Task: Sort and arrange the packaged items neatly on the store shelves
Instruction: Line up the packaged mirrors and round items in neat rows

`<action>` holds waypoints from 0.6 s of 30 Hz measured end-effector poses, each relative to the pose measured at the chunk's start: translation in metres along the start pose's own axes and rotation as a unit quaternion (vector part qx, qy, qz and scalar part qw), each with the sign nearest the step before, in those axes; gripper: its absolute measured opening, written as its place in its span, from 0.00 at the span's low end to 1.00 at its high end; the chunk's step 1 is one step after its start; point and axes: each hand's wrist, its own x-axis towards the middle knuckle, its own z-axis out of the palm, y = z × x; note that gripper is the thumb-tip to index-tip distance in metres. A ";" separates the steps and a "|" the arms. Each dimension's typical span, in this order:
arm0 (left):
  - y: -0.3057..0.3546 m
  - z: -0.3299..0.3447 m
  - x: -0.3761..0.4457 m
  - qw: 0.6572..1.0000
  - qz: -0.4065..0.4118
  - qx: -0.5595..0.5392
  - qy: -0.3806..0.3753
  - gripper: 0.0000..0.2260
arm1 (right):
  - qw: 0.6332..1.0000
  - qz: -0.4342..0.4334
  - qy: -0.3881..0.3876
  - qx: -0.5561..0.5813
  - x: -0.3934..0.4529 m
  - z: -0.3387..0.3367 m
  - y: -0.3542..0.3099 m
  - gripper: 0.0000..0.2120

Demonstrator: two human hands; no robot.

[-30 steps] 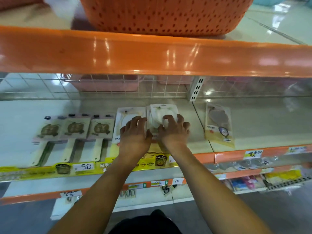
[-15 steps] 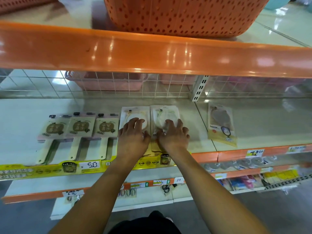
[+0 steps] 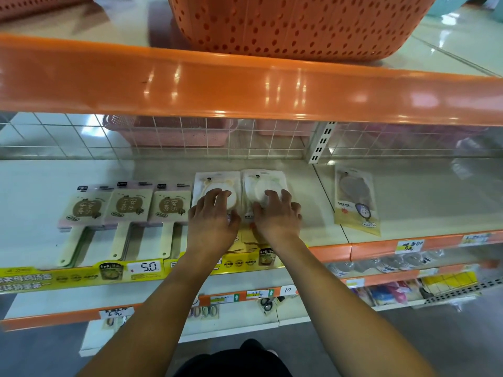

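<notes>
Two white packets (image 3: 261, 186) lie flat, touching edge to edge on the shelf (image 3: 408, 197), long axes running away from me; I see my left hand (image 3: 212, 221) and right hand (image 3: 277, 219) pressing one each, fingers spread, gripping nothing.

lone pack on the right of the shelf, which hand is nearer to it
Right. The right hand rests on a white pack just left of the lone pack; the left hand lies farther left, on the neighbouring pack.
</notes>
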 end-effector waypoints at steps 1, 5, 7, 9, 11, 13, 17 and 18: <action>0.000 0.000 0.000 1.000 0.000 0.001 -0.001 0.18 | 1.000 0.004 -0.009 -0.003 0.001 -0.001 -0.001 0.23; 0.001 0.000 0.001 1.000 0.003 0.003 -0.001 0.19 | 0.998 0.006 -0.052 -0.046 0.002 -0.001 -0.001 0.29; 0.001 0.000 0.001 1.000 0.007 0.004 -0.003 0.19 | 0.997 -0.006 -0.064 -0.047 0.003 0.001 0.000 0.32; 0.002 0.000 0.002 1.000 0.009 0.004 -0.006 0.19 | 0.996 -0.015 -0.074 -0.047 0.004 0.005 0.003 0.33; 0.002 0.000 0.003 1.000 0.007 0.003 -0.008 0.19 | 0.995 -0.021 -0.081 -0.054 0.004 0.011 0.006 0.32; 0.001 0.000 0.003 1.000 0.006 0.002 -0.010 0.19 | 0.995 -0.024 -0.080 -0.050 0.005 0.015 0.008 0.33; -0.001 0.002 0.005 1.000 0.005 0.006 -0.008 0.18 | 0.997 -0.027 -0.068 -0.039 0.009 0.019 0.009 0.31; -0.002 0.002 0.006 1.000 0.005 0.006 -0.008 0.18 | 0.997 -0.026 -0.065 -0.036 0.011 0.018 0.008 0.31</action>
